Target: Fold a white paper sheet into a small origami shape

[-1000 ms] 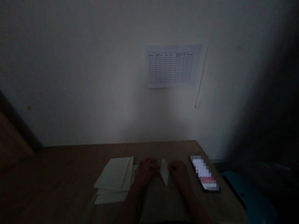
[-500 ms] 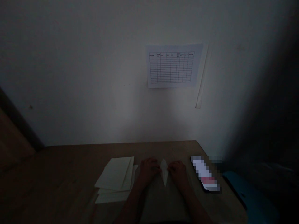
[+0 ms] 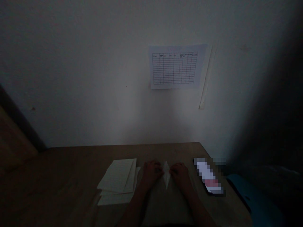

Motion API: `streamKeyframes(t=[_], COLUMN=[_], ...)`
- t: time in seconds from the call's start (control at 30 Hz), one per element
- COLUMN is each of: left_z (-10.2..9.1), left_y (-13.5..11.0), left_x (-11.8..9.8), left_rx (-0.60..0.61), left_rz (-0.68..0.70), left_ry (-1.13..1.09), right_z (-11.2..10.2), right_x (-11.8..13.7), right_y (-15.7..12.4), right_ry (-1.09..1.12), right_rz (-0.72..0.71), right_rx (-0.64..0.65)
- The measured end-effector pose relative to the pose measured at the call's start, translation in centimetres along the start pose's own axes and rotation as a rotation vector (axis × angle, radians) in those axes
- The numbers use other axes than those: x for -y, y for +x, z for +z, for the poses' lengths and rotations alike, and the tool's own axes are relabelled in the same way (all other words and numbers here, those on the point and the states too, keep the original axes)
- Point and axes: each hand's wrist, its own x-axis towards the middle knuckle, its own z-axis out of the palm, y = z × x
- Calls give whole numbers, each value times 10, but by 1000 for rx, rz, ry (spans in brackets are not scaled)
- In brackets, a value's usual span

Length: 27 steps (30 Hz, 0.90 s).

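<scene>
The room is dim. My left hand (image 3: 151,173) and my right hand (image 3: 180,175) rest close together on a wooden table (image 3: 71,170). Between them they pinch a small folded piece of white paper (image 3: 166,174), narrow and pointed at both ends. The fingers of both hands are curled against its two sides. A stack of white paper sheets (image 3: 118,181) lies just left of my left hand.
A phone (image 3: 208,176) with a lit screen lies at the table's right edge. A blue object (image 3: 253,201) sits lower right, beyond that edge. A printed table sheet (image 3: 174,66) hangs on the white wall behind. A dark wooden edge (image 3: 14,132) runs at the left.
The folded paper has become narrower and more upright between my hands. My hands have barely shifted.
</scene>
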Motion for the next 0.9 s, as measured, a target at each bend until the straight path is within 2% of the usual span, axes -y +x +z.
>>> streamKeyframes(t=[0.3,0.67,0.9], left_z=[-4,3,7], left_y=[-2,-3,-1], left_x=[-11,-2,-2], left_rx=[3,-42,-54], left_rz=[-35,44,13], left_ry=[-12,-36,29], right_z=[0,3,0], right_x=[2,-2,1], right_y=[-1,1,0], right_ry=[-18,-32,-53], right_rz=[3,-12,-19], right_rx=[2,11,-2])
